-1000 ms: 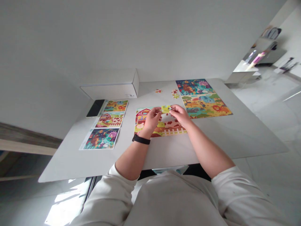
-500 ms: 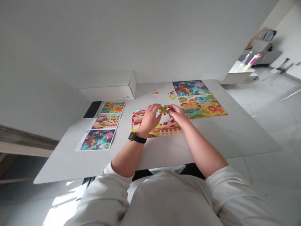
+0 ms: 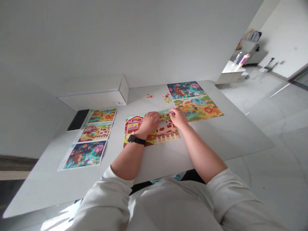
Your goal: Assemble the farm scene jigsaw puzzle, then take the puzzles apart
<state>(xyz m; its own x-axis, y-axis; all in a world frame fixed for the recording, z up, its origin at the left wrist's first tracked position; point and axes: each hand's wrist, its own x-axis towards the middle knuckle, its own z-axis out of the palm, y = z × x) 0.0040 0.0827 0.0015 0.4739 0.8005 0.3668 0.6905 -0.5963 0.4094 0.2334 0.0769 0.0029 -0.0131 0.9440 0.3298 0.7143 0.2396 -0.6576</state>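
Note:
A farm jigsaw puzzle (image 3: 166,128) with a red barn and a spotted cow lies in front of me. My left hand (image 3: 151,122) rests over its upper middle, fingers stretched forward and lying on the puzzle. At the top edge, my right hand (image 3: 178,117) has its fingers pinched at a green puzzle piece (image 3: 164,115), which lies between my two hands. The fingers partly hide the piece, so I cannot tell how it fits. Beyond the puzzle lie loose puzzle pieces (image 3: 166,98) and another small loose piece (image 3: 149,96).
Two assembled puzzles, a dark night scene (image 3: 185,89) and a yellow safari scene (image 3: 199,107), lie at right. Printed picture sheets (image 3: 86,154) and a black phone (image 3: 79,120) are at left. A white box (image 3: 96,99) stands by the wall.
My hands have lowered the green piece from above the farm puzzle to its top edge. The left hand has flattened onto the puzzle. The view has shifted slightly right.

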